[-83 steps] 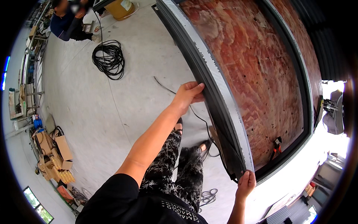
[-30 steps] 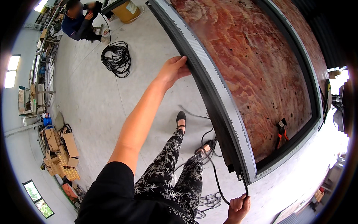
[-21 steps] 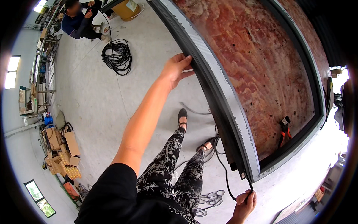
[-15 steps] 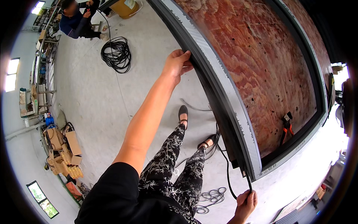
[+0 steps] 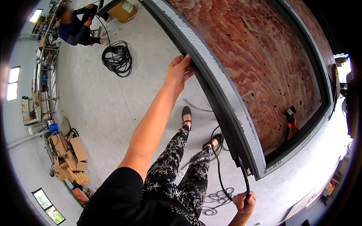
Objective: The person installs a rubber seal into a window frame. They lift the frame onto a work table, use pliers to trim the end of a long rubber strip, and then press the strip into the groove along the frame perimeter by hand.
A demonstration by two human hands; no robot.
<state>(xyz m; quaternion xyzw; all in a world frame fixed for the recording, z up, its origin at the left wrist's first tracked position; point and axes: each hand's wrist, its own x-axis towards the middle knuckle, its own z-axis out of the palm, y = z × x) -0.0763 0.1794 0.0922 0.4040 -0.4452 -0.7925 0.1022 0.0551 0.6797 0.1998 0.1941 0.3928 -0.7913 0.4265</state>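
A large dark window frame (image 5: 233, 132) with whitish film strips lies on a reddish plywood surface (image 5: 241, 60). At its near-left side, my left hand (image 5: 177, 74) grips the outer edge, thumb on top and fingers against the side. My right hand (image 5: 244, 203) is closed around a thin black rubber strip (image 5: 246, 180) below the frame's near corner. From that corner the strip bends down into my fist, and a further length loops up on the left toward my feet. Part of my left fingers is hidden by the frame.
Orange-handled pliers (image 5: 290, 122) lie inside the frame. Loose black loops (image 5: 217, 199) and a big black coil (image 5: 117, 58) rest on the floor. Another person (image 5: 77, 24) sits at the far left near a yellow bucket (image 5: 122, 10). Cardboard boxes (image 5: 69, 154) stand along the left wall.
My right hand has shifted slightly left and down, and the strip above it bows out more. My left hand has moved a little down along the frame's edge. The view has shifted slightly.
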